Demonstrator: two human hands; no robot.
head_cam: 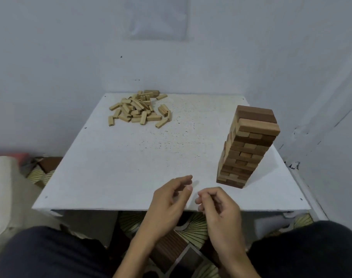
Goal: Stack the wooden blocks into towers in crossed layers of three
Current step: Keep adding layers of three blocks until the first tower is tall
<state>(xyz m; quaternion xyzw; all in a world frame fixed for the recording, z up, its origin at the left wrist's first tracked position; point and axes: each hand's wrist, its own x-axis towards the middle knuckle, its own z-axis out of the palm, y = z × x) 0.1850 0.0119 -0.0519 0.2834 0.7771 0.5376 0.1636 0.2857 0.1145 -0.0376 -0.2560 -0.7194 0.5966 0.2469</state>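
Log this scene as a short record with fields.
table: white top
tower: one tall stack of wooden blocks, upright on the table's right side
loose blocks: scattered pile at the far left, apart from the tower
left hand: over the near edge, fingers relaxed, holding nothing
right hand: beside it, fingers loosely curled, holding nothing
task state: one tower built, many blocks unstacked
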